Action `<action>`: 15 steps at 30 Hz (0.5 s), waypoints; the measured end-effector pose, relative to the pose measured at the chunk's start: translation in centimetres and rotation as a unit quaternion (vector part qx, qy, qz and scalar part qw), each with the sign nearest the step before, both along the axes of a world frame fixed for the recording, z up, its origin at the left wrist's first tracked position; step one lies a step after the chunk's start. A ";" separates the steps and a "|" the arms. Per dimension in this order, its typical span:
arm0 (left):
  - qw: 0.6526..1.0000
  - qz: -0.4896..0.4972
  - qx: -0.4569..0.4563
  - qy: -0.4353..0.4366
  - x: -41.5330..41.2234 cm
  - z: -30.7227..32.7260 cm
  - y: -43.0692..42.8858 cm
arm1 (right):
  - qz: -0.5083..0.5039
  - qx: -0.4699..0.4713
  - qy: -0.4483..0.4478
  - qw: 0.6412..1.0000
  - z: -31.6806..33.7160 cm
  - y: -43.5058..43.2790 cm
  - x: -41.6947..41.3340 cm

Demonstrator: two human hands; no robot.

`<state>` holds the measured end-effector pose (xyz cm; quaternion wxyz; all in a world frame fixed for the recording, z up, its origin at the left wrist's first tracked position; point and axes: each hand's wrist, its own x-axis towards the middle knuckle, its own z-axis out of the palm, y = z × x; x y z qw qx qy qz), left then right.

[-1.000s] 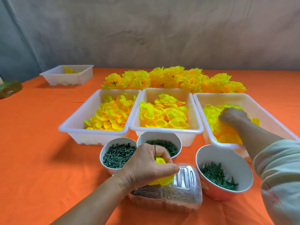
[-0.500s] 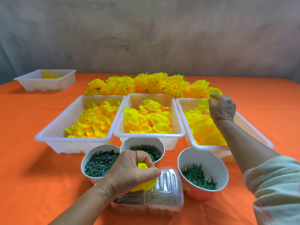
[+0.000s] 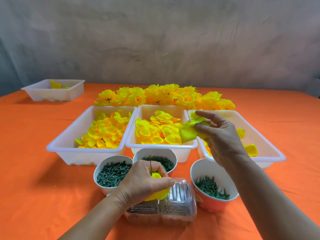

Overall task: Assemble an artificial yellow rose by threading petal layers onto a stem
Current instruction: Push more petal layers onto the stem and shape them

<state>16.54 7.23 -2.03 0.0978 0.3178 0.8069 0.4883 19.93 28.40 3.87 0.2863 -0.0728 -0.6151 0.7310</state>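
**Petal's out of the tray, threading comes next**

The right hand (image 3: 223, 135) was digging in the right tray (image 3: 259, 129) a second ago. Now it's lifted clear and pinches one petal layer (image 3: 187, 135) between thumb and fingers, hanging over the tray's left rim. The left hand (image 3: 142, 186) hasn't budged. It's wrapped round the half-built rose (image 3: 155, 175) just above the clear box (image 3: 180, 201), with the stem (image 3: 150, 164) poking straight up. The hands are well apart, so my guess is the picking's done and the petal has to come down onto that tip.
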 end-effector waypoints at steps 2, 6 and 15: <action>1.000 0.001 -0.001 0.002 0.0 -0.1 0.0 | 0.050 -0.043 0.009 0.998 -0.1 -1.6 1.1; 1.000 -0.002 -0.003 0.000 -0.2 -0.3 -0.1 | 0.107 -0.087 0.002 0.990 -0.6 -3.6 2.6; 1.000 -0.013 0.016 -0.019 -0.2 -0.6 0.0 | 0.087 -0.104 -0.026 0.990 -1.4 -6.0 2.8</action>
